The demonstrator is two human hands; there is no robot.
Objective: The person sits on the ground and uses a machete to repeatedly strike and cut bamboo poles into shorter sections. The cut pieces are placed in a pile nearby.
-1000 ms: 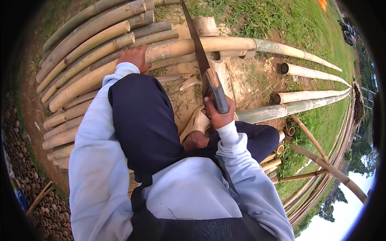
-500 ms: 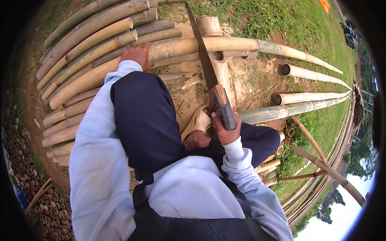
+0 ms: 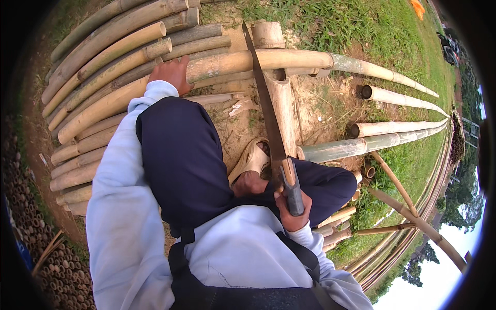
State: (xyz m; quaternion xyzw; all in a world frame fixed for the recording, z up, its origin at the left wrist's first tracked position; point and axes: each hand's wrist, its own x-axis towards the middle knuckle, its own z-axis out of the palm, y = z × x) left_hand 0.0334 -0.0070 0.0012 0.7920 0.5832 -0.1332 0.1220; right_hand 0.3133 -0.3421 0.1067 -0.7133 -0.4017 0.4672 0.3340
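A long tan bamboo pole runs across in front of me from the left toward the far right. My left hand grips it from above, left of the saw. My right hand is closed around the handle of a handsaw, low near my bent right leg. The saw's long dark blade reaches away from me and crosses the pole, its tip past the far side. Just right of the blade, a thick bamboo piece lies or stands under the pole. Whether the teeth have entered the pole I cannot tell.
Several cut bamboo poles lie side by side on the left. More long poles stretch off to the right over grass. A short bamboo stump is beyond the pole. My sandalled foot is below it. Crossed bamboo props stand at lower right.
My right hand has drawn the saw back toward me, so its handle sits lower and less blade extends beyond the pole. My left hand keeps its hold on the bamboo.
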